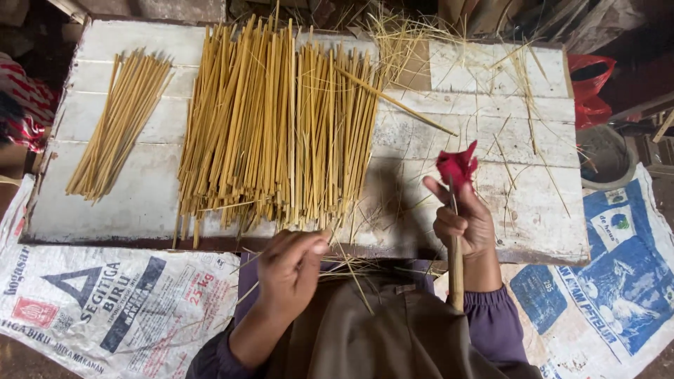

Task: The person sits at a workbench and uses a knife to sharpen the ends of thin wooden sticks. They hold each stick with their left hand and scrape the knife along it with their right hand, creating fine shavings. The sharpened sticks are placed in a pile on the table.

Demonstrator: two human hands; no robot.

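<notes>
Purple cuffed sleeves [495, 319], brown-grey garment [393, 337] over lap

The board table [491, 210] is rough wood under worn, flaking white paint. Dry matt yellow bamboo strips [281, 126] lie on it — splintery, fibrous. The red wrap [456, 165] looks like cloth; the printed sacks [105, 302] — woven plastic, faintly glossy.

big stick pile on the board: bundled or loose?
Loose. The big pile lies fanned flat on the board, no tie visible; one stick lies crosswise.

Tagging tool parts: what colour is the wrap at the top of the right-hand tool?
Red, on the wrap above the right hand; head view.
</notes>
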